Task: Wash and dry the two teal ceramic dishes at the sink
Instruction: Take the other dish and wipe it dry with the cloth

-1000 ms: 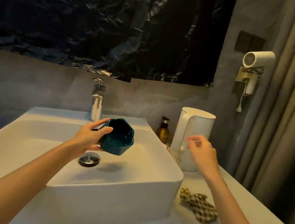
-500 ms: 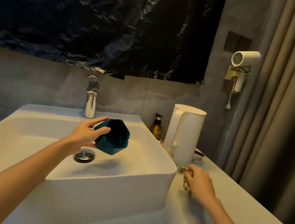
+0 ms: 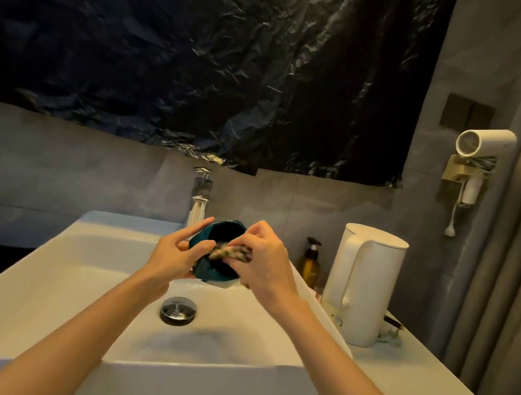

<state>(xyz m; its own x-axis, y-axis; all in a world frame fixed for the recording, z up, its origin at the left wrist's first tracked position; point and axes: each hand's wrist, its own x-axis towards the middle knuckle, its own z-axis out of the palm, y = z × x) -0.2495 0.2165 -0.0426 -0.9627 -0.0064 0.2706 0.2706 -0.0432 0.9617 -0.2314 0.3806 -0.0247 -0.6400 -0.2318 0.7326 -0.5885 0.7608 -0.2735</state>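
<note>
A teal faceted ceramic dish [image 3: 217,271] is held tilted above the white sink basin [image 3: 72,268], its opening facing me. My left hand [image 3: 174,253] grips its left rim with thumb and fingers. My right hand [image 3: 263,260] pinches a checked brown cloth [image 3: 232,252] and presses it against the dish's rim and inside. Only one teal dish is in view.
A chrome tap [image 3: 199,198] stands behind the basin, the drain plug [image 3: 178,310] below the dish. A brown pump bottle [image 3: 310,263] and a white kettle [image 3: 363,285] stand on the counter to the right. A hair dryer [image 3: 480,145] hangs by the curtain.
My right hand picked the checked cloth up from the counter by the kettle and brought it to the dish. The left hand kept hold of the dish over the basin.
</note>
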